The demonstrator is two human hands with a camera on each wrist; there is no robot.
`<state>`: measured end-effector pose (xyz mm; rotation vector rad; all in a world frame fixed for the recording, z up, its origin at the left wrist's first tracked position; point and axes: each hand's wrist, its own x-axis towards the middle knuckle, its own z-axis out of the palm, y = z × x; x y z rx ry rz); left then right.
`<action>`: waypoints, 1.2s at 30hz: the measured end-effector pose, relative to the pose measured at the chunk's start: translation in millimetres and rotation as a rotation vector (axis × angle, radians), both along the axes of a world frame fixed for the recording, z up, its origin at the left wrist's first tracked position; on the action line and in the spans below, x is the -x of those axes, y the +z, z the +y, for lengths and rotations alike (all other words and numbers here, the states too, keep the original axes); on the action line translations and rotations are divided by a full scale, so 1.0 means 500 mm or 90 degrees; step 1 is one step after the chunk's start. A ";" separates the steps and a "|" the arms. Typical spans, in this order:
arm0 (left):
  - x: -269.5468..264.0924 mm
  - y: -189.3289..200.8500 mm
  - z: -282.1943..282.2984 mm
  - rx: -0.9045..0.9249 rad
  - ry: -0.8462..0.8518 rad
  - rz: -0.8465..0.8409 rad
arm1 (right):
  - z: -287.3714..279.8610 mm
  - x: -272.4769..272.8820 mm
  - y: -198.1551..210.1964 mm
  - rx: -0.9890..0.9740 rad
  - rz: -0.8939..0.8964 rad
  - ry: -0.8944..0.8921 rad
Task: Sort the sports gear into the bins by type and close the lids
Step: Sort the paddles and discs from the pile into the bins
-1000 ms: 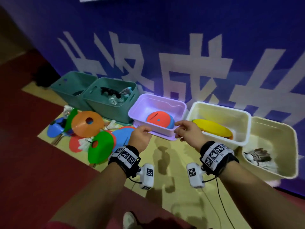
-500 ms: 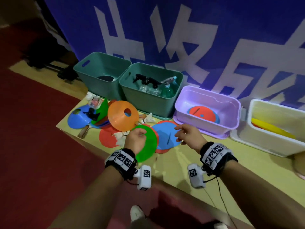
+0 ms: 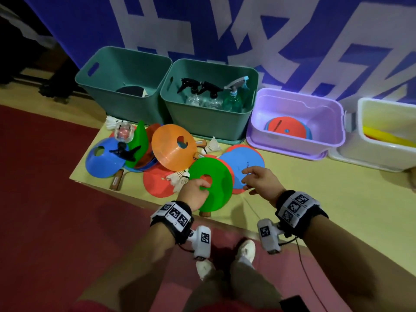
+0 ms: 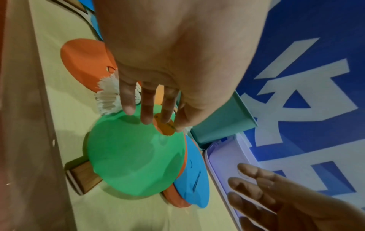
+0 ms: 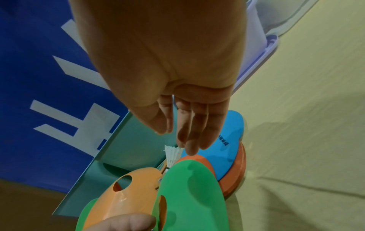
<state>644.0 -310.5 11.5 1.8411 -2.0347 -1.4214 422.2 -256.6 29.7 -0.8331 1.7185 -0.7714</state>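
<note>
Left hand [image 3: 193, 192]: reaching onto the green disc cone [image 3: 212, 184], fingers extended and slightly spread, fingertips [image 4: 145, 115] touching the cone at its centre hole; not curled round it. The cone is lying tilted on the yellow mat [image 3: 315, 199], overlapping a blue flat disc [image 3: 243, 164] that is sitting on a red one.

Right hand [image 3: 261, 180]: hovering just above the blue flat disc, fingers relaxed and apart, holding nothing.

Loose gear, left part of mat: an orange disc cone [image 3: 173, 146] standing tilted; a blue disc cone [image 3: 102, 159] with a black spray-trigger head lying on it; a second green cone [image 3: 138, 140] on edge; red flat discs underneath; white shuttlecocks [image 3: 180, 179] beside the green disc cone, another [image 3: 211, 146] in front of the bins; wooden paddle handles showing at the mat's edge [image 3: 117, 180].

Bins along the blue banner [image 3: 225, 30], all lying open, left to right: a teal bin [image 3: 126, 86] with a dark round item inside; a second teal bin [image 3: 209, 122] holding spray bottles [image 3: 231, 97]; a lilac bin [image 3: 295, 143] holding red and blue flat discs; a white bin [image 3: 364, 140] holding a yellow disc.
</note>
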 end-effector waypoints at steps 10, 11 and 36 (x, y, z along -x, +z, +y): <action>0.039 -0.047 0.006 -0.043 -0.065 -0.062 | 0.031 0.025 -0.076 -0.030 -0.050 -0.070; 0.042 -0.048 0.003 -0.045 -0.065 -0.067 | 0.034 0.028 -0.078 -0.034 -0.055 -0.074; 0.022 0.094 -0.066 -0.003 0.231 0.211 | -0.091 0.033 -0.114 -0.090 0.005 0.074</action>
